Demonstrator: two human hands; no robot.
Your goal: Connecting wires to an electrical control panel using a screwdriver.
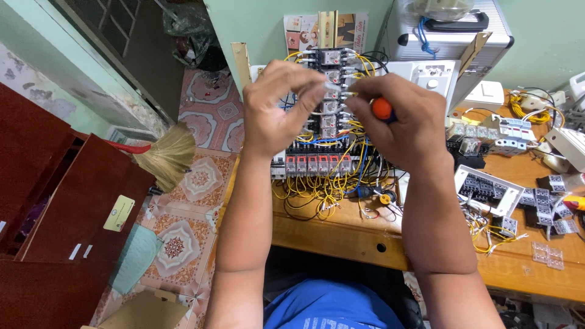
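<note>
A: Right hand [399,122] grips the orange-handled screwdriver [382,109]; left hand [277,106] pinches a small clear relay [333,90] at the wired relay panel [323,122] standing on the wooden bench [341,234].

B: Best to steady that tip and turn gently.

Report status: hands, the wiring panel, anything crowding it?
Right hand gripping orange-handled screwdriver. Left hand pinching at relay column on panel. Loose yellow wires tangled below; spare relay bases on bench, apart.

Pale green walls [256,24], a patterned tile floor [201,183], dark red wooden furniture [61,201] at left, a straw broom [167,155] leaning nearby, soft daylight
</note>
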